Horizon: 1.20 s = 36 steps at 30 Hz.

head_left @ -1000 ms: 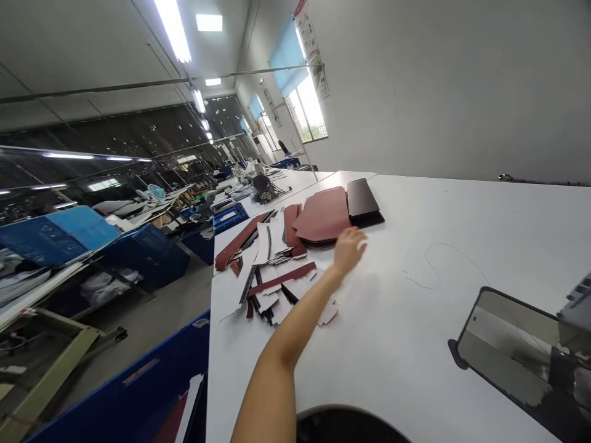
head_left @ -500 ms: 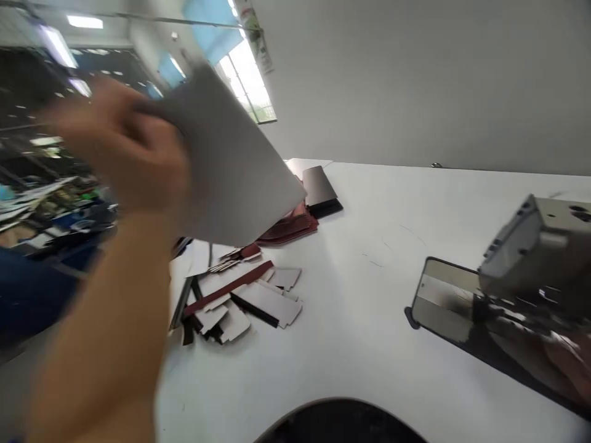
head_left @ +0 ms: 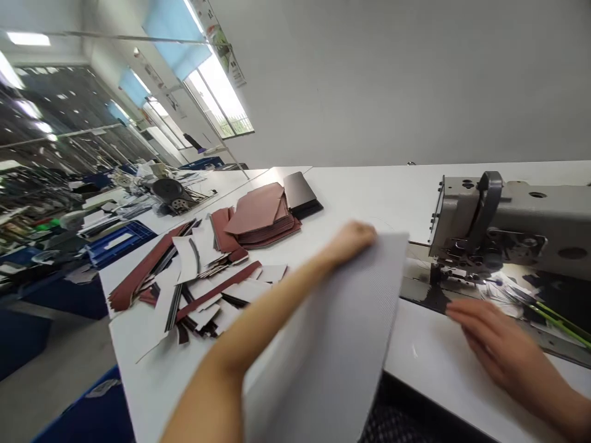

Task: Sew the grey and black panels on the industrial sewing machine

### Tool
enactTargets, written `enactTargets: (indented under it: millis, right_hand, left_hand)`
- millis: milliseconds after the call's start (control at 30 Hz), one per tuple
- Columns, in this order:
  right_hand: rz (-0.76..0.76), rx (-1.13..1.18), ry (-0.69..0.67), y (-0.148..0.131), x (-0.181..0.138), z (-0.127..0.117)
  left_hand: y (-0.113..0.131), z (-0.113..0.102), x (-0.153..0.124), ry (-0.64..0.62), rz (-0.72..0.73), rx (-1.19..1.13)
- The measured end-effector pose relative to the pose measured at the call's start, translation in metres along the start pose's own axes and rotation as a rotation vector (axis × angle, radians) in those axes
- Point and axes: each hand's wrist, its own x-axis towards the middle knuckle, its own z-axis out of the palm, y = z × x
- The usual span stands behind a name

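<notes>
My left hand [head_left: 348,243] grips the top edge of a large pale grey ribbed sheet [head_left: 332,344], which hangs down across the white table's front edge. My right hand [head_left: 492,338] lies on the table with its fingers apart, close to the sewing machine's needle plate and holding nothing. Further left lie a stack of maroon cut pieces [head_left: 258,212] and a loose heap of white and maroon strips and offcuts [head_left: 207,295]. A dark flat pad [head_left: 298,191] sits behind the stack.
A grey industrial sewing machine head [head_left: 498,227] stands at the right, with green strips [head_left: 558,323] beside it. The white table [head_left: 369,197] continues to the far wall. Blue crates [head_left: 119,243] and another machine [head_left: 168,194] stand along the left.
My left hand has taken hold of the grey sheet, lifted it and brought it right. My view has swung right, bringing the sewing machine and my right hand into sight.
</notes>
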Motion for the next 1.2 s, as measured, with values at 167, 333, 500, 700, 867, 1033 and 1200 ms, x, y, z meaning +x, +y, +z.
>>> enactTargets:
  millis: [167,333,500,700,867,1033,1200]
  right_hand:
    - [-0.232,0.126,-0.086,-0.061,0.023,0.013]
    - [-0.192,-0.122,-0.195,-0.046,0.035,0.078]
    - [-0.012,-0.145,-0.170,-0.002,0.031,0.077]
    - [-0.133,0.112,-0.204,-0.013,0.025,0.012]
    - [-0.051,0.018,-0.247,-0.005,0.014,0.027]
    - [0.028,-0.032,-0.202,0.010,0.011,0.036]
    - [0.098,-0.059,-0.160,0.019,0.011,0.035]
  left_hand:
    - [0.009,0.020,0.035,-0.078,-0.027,-0.042]
    - [-0.002,0.000,0.090,0.050,-0.118,-0.084]
    - [0.028,0.010,0.024,-0.062,0.087,-0.219]
    - [0.054,0.047,-0.063,-0.232,0.466,-0.399]
    - [0.069,0.054,-0.009,-0.148,0.242,-0.485]
    - [0.057,0.050,0.015,-0.168,0.439,-0.355]
    - [0.055,0.055,0.025,-0.106,0.442,-0.298]
